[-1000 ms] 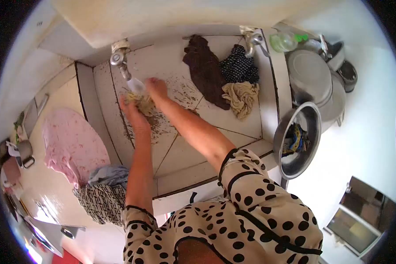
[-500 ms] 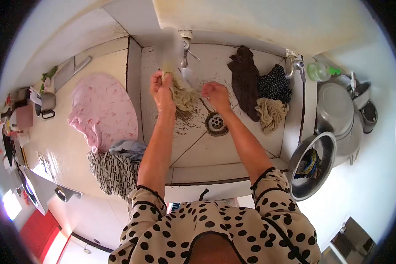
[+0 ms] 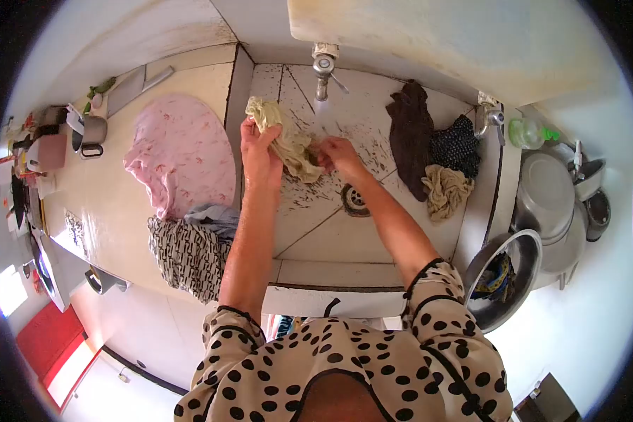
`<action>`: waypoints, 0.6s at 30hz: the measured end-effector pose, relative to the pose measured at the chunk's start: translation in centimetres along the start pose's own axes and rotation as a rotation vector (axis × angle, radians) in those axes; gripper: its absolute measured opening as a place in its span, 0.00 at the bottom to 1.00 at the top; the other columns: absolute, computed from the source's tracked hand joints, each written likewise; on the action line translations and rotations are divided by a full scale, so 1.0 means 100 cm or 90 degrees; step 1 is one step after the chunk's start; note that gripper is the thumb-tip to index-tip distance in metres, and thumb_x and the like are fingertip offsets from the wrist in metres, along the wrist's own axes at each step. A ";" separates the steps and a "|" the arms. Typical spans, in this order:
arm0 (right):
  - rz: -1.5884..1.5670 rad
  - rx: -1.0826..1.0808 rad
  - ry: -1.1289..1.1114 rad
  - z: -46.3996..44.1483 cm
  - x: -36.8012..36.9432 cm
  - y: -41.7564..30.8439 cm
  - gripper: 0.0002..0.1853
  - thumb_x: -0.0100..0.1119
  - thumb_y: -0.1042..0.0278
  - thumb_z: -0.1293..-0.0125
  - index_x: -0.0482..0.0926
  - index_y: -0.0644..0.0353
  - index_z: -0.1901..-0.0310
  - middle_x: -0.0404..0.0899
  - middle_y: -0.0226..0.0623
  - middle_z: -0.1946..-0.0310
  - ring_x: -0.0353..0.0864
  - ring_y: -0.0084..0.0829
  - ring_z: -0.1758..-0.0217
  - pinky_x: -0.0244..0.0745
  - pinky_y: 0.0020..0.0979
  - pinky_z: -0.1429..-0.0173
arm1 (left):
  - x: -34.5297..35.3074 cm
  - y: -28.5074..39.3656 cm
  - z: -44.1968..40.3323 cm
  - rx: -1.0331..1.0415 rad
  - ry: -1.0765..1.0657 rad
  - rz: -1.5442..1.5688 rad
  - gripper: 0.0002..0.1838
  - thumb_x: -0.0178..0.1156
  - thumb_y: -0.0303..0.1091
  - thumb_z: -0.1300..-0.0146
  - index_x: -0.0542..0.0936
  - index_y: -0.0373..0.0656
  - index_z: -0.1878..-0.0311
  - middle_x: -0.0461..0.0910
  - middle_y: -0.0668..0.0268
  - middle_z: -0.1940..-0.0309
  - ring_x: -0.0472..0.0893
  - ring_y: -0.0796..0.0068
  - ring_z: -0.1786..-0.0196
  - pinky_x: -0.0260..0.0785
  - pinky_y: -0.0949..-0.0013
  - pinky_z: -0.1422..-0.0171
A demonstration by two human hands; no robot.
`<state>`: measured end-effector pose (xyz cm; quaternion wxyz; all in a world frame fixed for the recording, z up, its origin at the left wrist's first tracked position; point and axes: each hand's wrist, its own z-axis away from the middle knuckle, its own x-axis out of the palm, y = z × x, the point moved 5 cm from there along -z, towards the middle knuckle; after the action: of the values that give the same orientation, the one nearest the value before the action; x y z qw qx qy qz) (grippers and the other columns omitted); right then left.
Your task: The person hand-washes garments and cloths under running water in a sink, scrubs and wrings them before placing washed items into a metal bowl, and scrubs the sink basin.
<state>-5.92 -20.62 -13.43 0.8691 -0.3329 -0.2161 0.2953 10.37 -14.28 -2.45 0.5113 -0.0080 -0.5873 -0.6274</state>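
A wet, crumpled pale yellow cloth (image 3: pixel 293 153) hangs between my hands over the tiled sink (image 3: pixel 316 243). My left hand (image 3: pixel 261 153) is closed around its left part, and a bunched end sticks up above the fingers. With fingers pinched, my right hand (image 3: pixel 340 156) grips the cloth's right edge. Just below that hand is the round metal drain (image 3: pixel 355 201), partly covered by my forearm. Behind the cloth, a metal tap (image 3: pixel 323 67) comes out of the wall. Dark specks are scattered over the sink floor around the cloth.
Inside the sink's right side lie a dark brown cloth (image 3: pixel 410 133), a black dotted cloth (image 3: pixel 455 146) and a beige cloth (image 3: pixel 446 191). A metal bowl (image 3: pixel 532 278) leans at the right edge. On the left counter are a pink cloth (image 3: pixel 190 144) and a patterned cloth (image 3: pixel 183 260).
My right hand, apart from the cloth before, has come to its right edge and pinches it. The cloth is more spread out between both hands. The whole view has shifted slightly.
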 end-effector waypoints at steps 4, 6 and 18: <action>0.000 -0.152 0.022 0.052 0.020 -0.041 0.20 0.55 0.53 0.34 0.78 0.62 0.50 0.81 0.36 0.66 0.81 0.33 0.59 0.77 0.34 0.56 | 0.020 -0.006 0.004 -0.040 0.004 0.127 0.14 0.51 0.20 0.38 0.67 0.42 0.50 0.75 0.61 0.54 0.78 0.64 0.51 0.74 0.58 0.47; 0.023 -0.202 0.021 0.068 0.035 -0.044 0.19 0.55 0.53 0.35 0.79 0.62 0.53 0.80 0.32 0.71 0.81 0.32 0.64 0.76 0.33 0.57 | 0.033 -0.010 0.008 -0.038 -0.003 0.178 0.14 0.51 0.20 0.38 0.67 0.42 0.50 0.75 0.61 0.55 0.78 0.65 0.52 0.75 0.58 0.47; 0.089 -0.351 -0.028 0.036 0.012 -0.053 0.15 0.60 0.71 0.38 0.79 0.62 0.50 0.83 0.31 0.65 0.77 0.25 0.69 0.73 0.29 0.63 | 0.050 -0.014 0.013 0.066 0.009 0.013 0.12 0.50 0.14 0.43 0.68 0.41 0.59 0.75 0.65 0.58 0.76 0.75 0.57 0.71 0.70 0.52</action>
<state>-5.16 -21.40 -6.97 0.7183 -0.5642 -0.2837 0.2918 6.27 -16.82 -0.02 0.5215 0.0167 -0.6154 -0.5909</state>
